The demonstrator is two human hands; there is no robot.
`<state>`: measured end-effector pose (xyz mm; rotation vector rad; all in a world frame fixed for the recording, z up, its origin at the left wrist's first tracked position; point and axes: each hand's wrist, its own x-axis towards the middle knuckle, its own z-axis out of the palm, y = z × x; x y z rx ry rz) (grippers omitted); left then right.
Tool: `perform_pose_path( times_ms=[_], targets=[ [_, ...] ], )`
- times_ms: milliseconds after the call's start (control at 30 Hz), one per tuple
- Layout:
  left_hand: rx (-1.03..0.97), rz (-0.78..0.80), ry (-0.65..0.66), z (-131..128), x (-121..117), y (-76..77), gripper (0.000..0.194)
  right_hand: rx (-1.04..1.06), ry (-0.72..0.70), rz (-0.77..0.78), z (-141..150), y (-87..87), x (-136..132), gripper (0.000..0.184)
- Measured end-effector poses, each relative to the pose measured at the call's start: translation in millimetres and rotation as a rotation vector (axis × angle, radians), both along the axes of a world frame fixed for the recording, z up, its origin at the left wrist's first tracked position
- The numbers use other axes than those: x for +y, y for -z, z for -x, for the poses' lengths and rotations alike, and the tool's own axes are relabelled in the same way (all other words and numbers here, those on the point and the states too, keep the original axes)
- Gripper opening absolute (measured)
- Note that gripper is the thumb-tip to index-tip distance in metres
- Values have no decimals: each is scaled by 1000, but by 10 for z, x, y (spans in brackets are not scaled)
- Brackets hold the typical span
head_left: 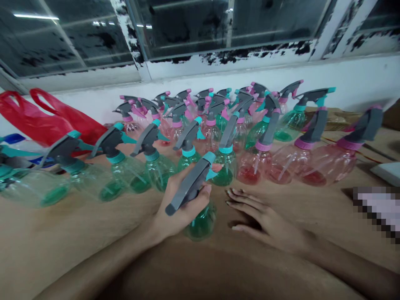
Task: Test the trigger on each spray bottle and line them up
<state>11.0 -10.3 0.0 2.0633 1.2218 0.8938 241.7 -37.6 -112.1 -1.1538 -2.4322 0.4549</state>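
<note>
My left hand (178, 204) is wrapped round the neck of a green spray bottle (201, 223) with a grey and teal trigger head. That bottle stands upright on the brown table (125, 237), close in front of me. My right hand (265, 221) rests on the table to the right of it, fingers spread, holding nothing. Just beyond my hands runs a row of spray bottles, among them a green one (223, 166) with a teal collar and a pink one (251, 168) with a pink collar.
Behind the front row stand several more pink and green spray bottles (211, 135), close together by the wall (353, 77). A red plastic bag (59, 125) lies at the back left. A blurred-out object (379, 208) lies at the right edge, near a white item (389, 173).
</note>
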Motion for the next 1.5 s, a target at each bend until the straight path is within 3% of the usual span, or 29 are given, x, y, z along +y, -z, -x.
perform_pose_path(
  times_ms=[1300,1500],
  targets=[
    [-95,14,38,-4,0,-18,13,17,17,4,10,6,-4,52],
    [-59,-52,58,5,26,-56,11,-2,13,6,9,-6,-7,52]
  ],
)
